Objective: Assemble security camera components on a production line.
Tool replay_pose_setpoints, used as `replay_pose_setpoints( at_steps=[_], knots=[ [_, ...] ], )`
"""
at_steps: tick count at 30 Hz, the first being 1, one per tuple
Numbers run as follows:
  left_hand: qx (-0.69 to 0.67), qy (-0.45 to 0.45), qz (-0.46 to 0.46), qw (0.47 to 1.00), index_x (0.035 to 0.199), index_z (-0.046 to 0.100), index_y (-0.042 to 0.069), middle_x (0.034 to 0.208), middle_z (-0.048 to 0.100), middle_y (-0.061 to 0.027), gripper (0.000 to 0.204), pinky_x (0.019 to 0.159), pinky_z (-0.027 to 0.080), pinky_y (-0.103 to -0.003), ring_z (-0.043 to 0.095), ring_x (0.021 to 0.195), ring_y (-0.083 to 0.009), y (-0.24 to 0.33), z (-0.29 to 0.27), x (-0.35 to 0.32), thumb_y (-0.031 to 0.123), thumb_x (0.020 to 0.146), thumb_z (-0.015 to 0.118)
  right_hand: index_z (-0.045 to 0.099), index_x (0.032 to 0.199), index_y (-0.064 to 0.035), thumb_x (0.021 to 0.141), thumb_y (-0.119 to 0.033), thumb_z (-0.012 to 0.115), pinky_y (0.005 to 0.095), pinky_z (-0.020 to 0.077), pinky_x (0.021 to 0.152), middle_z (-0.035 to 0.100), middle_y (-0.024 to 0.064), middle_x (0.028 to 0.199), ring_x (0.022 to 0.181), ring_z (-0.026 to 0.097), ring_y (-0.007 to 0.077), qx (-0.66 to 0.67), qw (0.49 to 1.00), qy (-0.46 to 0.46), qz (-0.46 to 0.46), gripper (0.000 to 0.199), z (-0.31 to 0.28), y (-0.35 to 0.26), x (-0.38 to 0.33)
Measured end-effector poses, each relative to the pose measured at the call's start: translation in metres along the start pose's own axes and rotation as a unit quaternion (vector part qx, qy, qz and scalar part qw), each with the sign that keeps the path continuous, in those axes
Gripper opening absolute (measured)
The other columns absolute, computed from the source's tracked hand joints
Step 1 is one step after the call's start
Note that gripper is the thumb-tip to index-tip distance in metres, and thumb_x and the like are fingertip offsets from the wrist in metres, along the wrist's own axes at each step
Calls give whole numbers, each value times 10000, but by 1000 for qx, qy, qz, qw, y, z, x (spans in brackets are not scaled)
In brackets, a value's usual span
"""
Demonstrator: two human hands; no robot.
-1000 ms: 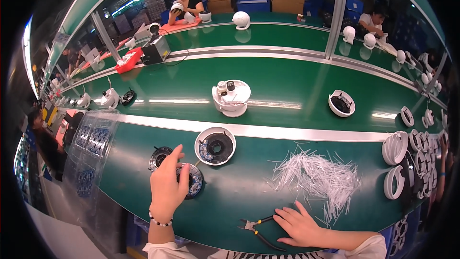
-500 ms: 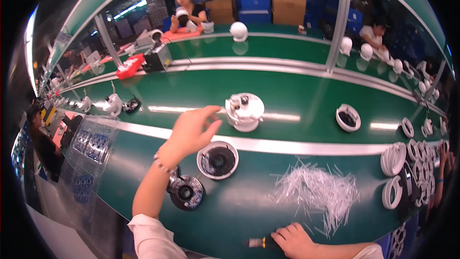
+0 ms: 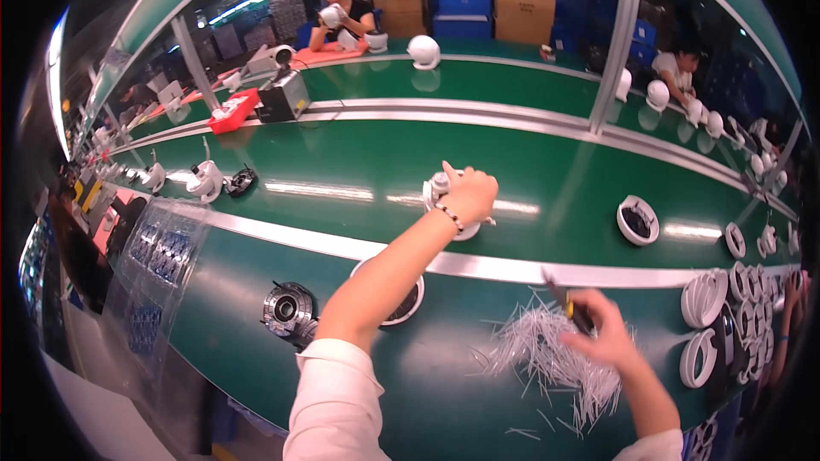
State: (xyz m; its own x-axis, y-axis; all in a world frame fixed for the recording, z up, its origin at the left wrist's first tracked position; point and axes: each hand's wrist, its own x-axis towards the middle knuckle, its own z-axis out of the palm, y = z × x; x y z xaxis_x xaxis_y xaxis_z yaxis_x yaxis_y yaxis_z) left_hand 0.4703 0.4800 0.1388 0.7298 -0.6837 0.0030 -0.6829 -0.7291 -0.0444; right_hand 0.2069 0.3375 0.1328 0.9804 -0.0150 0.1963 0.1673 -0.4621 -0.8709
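Observation:
My left hand [image 3: 471, 198] reaches across the bench with its fingers curled over a white domed device housing [image 3: 433, 195] on the green belt, and it covers much of the housing. In my right hand [image 3: 605, 329] is a slim tool with a black-and-yellow handle [image 3: 581, 316]. Its dark, narrow tip points up and left; blur hides its exact kind. Below that hand lies a pile of thin white plastic strips [image 3: 538, 350]. Under my left forearm, a white ring-shaped base [image 3: 414, 303] is partly hidden. To its left sits a black round part with a ring-shaped middle [image 3: 289, 309].
A white ring with a black inside [image 3: 637, 221] rests on the belt at right. Stacked white rings [image 3: 704, 299] stand at the bench's right end. Circuit boards in clear trays [image 3: 162, 256] lie at left. A metal rail [image 3: 512, 270] divides bench and belt. Co-workers sit beyond.
My left hand has moved right from beside the housing onto it. My right hand has lifted the tool from the bench's near edge to above the strips.

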Motion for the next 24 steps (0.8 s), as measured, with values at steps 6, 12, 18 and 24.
replay_pose_setpoints(
  at_steps=[6,12,18,24],
  knots=[
    [-59,119,107,985,672,642,106,1187,479,-73,68,932,191,-640,281,1221,-324,-11,-12,-12,159,646,675,477,1155,-26,615,-22,624,261,408,772,533,56,995,868,500,134,153,976,-24,150,559,-13,46,77],
    [-115,135,107,978,661,623,86,1225,443,-98,61,956,170,-618,229,1245,-351,-31,-10,-17,133,681,658,544,1099,-94,552,-200,639,357,377,805,530,98,916,890,477,269,-232,971,45,42,565,8,26,124],
    [-123,142,132,973,659,618,71,1239,422,-105,100,940,185,-636,220,1251,-341,-17,-12,-12,156,710,631,555,1086,-115,535,-206,657,343,350,774,505,101,904,888,460,259,-423,905,14,39,568,8,12,129],
    [-102,146,161,971,653,604,57,1246,412,-112,108,937,196,-636,206,1257,-341,-4,-16,-3,142,719,620,568,1051,-110,528,-200,663,331,338,793,500,105,910,904,454,262,-395,917,-18,59,539,2,15,129]
  ],
)
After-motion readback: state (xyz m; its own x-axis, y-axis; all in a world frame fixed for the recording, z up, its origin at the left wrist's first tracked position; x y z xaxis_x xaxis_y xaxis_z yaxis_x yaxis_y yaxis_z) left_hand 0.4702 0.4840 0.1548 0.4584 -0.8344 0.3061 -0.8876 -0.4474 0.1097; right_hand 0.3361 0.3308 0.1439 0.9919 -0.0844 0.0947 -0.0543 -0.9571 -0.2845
